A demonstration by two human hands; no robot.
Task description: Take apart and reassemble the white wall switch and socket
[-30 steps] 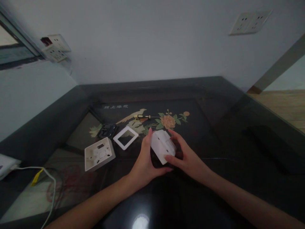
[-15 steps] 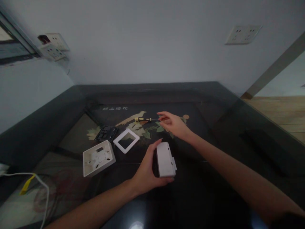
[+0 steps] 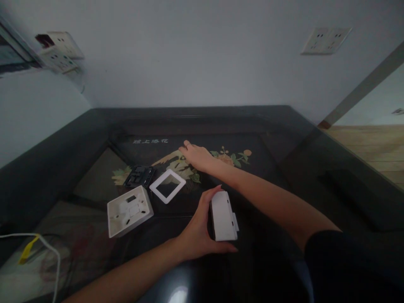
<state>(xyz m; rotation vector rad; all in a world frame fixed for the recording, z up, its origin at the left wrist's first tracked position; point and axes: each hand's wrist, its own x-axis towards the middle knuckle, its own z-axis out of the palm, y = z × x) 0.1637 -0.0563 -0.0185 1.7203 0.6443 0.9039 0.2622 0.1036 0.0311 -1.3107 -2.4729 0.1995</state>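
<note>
The dark, glossy table (image 3: 284, 139) bore a painted panel of a bird, flowers and a short line of pale characters, and its raised dark border ran along a plain white wall. A white double socket plate (image 3: 325, 40) sat high on that wall to the right, and two more white socket plates (image 3: 58, 52) hung at the left corner beside a window frame. Pale wooden flooring showed past the table's right edge.

The left hand (image 3: 197, 227) was clamped on a white rectangular plastic socket module (image 3: 223, 216), thumb under its near end and fingers curled along its left side, holding it on edge at the table's near middle. To the left of that hand lay a white square plastic frame (image 3: 167, 186), a black plastic insert (image 3: 139, 176) and a white open-backed plastic mounting box (image 3: 128, 211), each apart from the others or nearly so.

The right hand (image 3: 196, 155) lay stretched out palm-down on the painted bird, well beyond the left hand. Whatever was beneath it was hidden, so its grip could not be made out. A white cable with a yellow tag (image 3: 28, 250) was cut off by the left edge, and dim light blurred the small parts' details.
</note>
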